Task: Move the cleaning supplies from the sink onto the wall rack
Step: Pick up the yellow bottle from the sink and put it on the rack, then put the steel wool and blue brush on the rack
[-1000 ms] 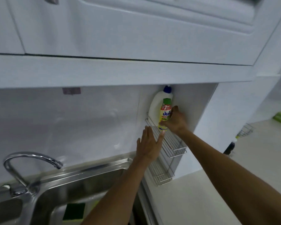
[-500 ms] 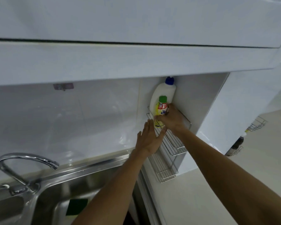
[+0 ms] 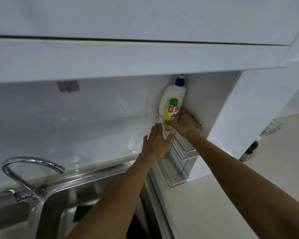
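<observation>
Two bottles in wall rack (image 3: pixel 183 149) (upper tier), right hand (image 3: pixel 184 124) gripping yellow bottle (image 3: pixel 171 116), left hand (image 3: pixel 156 144) open.

Across the top of the frame I saw a white wall cabinet (image 3: pixel 145 18). At lower left a chrome faucet (image 3: pixel 31 168) curved over. On the tiled backsplash, upper left, hung a small purple hook (image 3: pixel 67 86). At the right edge stood a dark bottle (image 3: pixel 249 150).

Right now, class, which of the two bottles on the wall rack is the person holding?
The small bottle with the green cap, gripped by the right hand. The big white bottle behind it, blue-capped, stands untouched.
</observation>
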Motion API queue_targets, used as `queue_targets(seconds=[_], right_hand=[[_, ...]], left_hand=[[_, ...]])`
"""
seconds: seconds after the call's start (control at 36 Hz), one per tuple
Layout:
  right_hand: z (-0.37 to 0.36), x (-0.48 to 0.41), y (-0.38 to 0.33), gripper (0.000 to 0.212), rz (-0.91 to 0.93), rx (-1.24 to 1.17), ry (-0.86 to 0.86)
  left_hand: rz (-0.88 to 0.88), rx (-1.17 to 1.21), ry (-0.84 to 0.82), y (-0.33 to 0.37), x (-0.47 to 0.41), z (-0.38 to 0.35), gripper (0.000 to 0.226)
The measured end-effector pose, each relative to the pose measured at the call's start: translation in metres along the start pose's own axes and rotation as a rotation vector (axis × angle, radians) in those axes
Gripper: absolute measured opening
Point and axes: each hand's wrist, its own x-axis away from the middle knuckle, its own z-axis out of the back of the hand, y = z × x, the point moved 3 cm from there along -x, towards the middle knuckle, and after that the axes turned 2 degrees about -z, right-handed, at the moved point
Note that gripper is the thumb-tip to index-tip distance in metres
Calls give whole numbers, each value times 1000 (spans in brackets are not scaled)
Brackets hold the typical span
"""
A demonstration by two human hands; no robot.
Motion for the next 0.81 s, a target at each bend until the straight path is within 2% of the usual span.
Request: queue_targets(seconds=[0.19,0.31,0.47,0.61,0.81], right_hand=[[12,32,-20,74,17,65,125],[5,66,-32,100,9,99,235],[-36,132,-58,91,99,233,264],[-89,182,-71,82,200,242,95],[-172,246,-72,90,261,260,-201]], left_hand=[[8,-123,57,-11,34,37,90],[49,-160,99,-27,68,57,91],[149,-211,122,-70,129,77,93],[239,-232,137,-115,178,89,92],[320,-229,149,-177,257,97,92]])
